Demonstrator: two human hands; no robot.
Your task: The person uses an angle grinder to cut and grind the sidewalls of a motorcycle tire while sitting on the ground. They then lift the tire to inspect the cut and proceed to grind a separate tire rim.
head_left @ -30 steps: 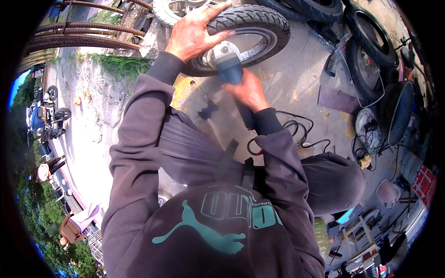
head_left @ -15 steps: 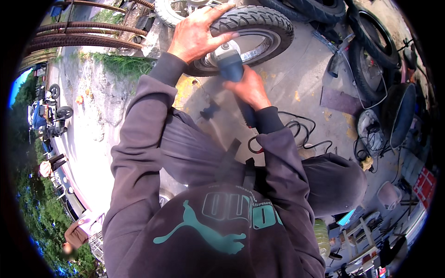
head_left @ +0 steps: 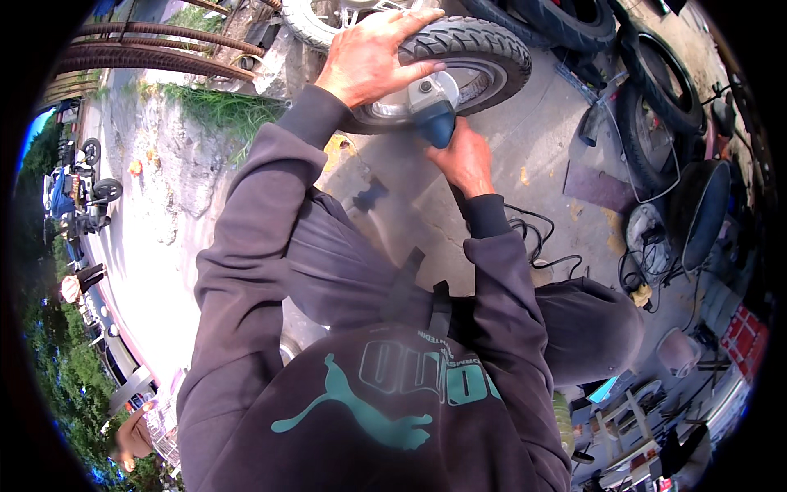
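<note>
A treaded tyre [head_left: 484, 39] on a silver rim [head_left: 484, 86] lies tilted at the top centre. My left hand [head_left: 369, 64] grips its upper side, thumb and fingers stretched over the tread. Inside the rim sits an angle grinder [head_left: 434, 121] with a silver head and dark blue body. My right hand [head_left: 466, 160] is wrapped round that body, just below the tyre. The grinder's disc is mostly hidden, so I cannot tell whether it touches the rim.
Loose tyres [head_left: 664, 74] are piled upper right, beside a dark basin [head_left: 705, 213] and cords [head_left: 541, 234]. Rusty rebar [head_left: 156, 57] runs upper left. Scooters [head_left: 78, 184] and people [head_left: 70, 287] are along the left edge.
Both my hands have shifted slightly right and the left one a little up, with the grinder and wheel. The surroundings shift slightly in view. Both grips look the same.
</note>
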